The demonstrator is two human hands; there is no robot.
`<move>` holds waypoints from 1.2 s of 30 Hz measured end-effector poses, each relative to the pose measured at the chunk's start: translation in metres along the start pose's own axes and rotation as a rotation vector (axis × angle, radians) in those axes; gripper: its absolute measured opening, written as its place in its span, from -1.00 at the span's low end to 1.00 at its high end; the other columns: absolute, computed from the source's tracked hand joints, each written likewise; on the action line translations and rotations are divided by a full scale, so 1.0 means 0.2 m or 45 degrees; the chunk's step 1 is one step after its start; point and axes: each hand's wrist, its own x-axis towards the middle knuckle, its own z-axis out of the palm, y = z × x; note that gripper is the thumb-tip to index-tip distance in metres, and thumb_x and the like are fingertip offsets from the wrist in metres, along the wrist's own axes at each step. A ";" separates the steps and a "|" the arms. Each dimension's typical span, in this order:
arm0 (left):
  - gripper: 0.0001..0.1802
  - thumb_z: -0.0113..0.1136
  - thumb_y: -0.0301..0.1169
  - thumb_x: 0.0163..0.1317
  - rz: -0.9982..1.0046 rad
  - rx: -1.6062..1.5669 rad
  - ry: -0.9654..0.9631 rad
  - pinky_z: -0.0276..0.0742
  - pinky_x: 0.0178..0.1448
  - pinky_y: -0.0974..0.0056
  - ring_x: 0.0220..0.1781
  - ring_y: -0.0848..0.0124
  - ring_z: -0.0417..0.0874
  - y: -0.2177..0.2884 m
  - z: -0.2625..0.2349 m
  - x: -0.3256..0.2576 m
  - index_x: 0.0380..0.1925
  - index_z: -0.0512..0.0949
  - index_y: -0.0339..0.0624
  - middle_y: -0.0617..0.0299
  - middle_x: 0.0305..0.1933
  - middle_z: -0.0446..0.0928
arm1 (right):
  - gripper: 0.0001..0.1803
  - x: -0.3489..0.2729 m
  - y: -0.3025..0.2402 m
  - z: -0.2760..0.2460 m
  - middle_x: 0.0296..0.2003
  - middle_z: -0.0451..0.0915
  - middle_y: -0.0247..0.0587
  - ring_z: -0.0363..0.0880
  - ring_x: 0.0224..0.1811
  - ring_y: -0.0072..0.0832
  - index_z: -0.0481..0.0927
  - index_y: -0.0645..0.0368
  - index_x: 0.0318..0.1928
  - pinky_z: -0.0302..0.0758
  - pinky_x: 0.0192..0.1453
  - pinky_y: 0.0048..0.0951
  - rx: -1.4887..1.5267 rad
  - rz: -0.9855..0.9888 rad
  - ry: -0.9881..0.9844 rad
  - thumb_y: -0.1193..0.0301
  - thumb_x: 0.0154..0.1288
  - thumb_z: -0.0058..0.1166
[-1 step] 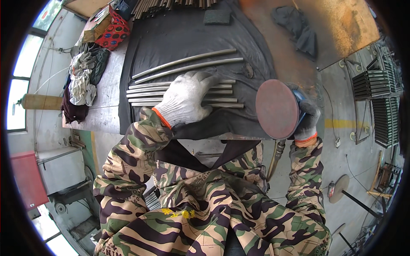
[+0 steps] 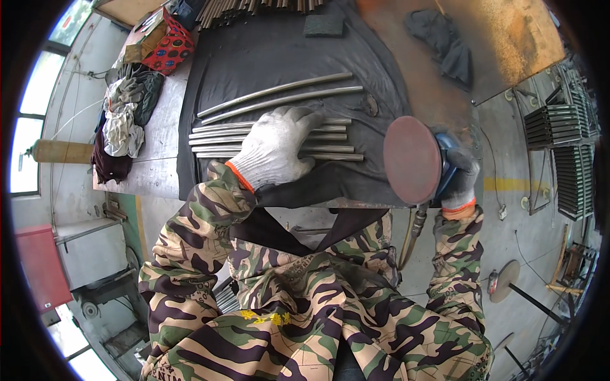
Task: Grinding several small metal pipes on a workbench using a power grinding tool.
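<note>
My left hand, in a white knit glove with an orange cuff, lies palm down across a row of several thin metal tubes. Its fingers bend over the far tubes and its thumb rests by the near ones, so it grips the row. Two slightly curved tubes lie apart on the far side. My gloved right hand is closed round the blue body of a disc sander, whose round reddish pad faces left. The sander is held off the tubes, to their right, with its hose hanging down.
Black cloth covers the bench. At its far end are a pile of tubes and a dark abrasive pad. Rags and gloves lie at the left. A dark rag is at the far right; stacked frames stand beyond.
The sander and my right hand have shifted slightly right, and its pad has turned a little. My left hand stays on the tubes.
</note>
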 end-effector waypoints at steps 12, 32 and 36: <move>-0.11 0.51 -0.15 0.04 -0.268 0.096 0.019 0.54 0.40 -0.10 0.34 -0.13 0.56 -0.34 -0.06 -0.30 0.43 0.47 -0.10 -0.14 0.32 0.50 | -0.46 0.14 -0.49 0.04 -0.11 0.74 0.04 0.74 -0.07 -0.05 0.70 0.15 0.06 0.64 0.12 -0.17 -1.997 -0.411 0.633 0.15 0.10 0.40; -0.15 0.47 -0.19 -0.07 -0.242 0.085 0.206 0.57 0.39 -0.09 0.32 -0.11 0.57 -0.39 -0.04 -0.41 0.34 0.56 -0.11 -0.11 0.27 0.55 | -0.45 0.35 -0.60 0.08 0.06 0.70 0.13 0.68 0.17 0.04 0.68 0.11 0.12 0.60 0.30 -0.11 -2.683 -0.228 0.647 0.06 0.21 0.32; -0.17 0.47 -0.20 -0.16 -0.240 0.118 0.235 0.60 0.32 -0.09 0.25 -0.11 0.61 -0.39 -0.03 -0.40 0.26 0.62 -0.11 -0.11 0.19 0.58 | -0.46 0.19 -0.29 0.28 -0.05 0.67 0.04 0.66 0.11 -0.02 0.66 0.12 0.10 0.60 0.27 -0.10 -2.564 -1.143 0.357 0.09 0.18 0.32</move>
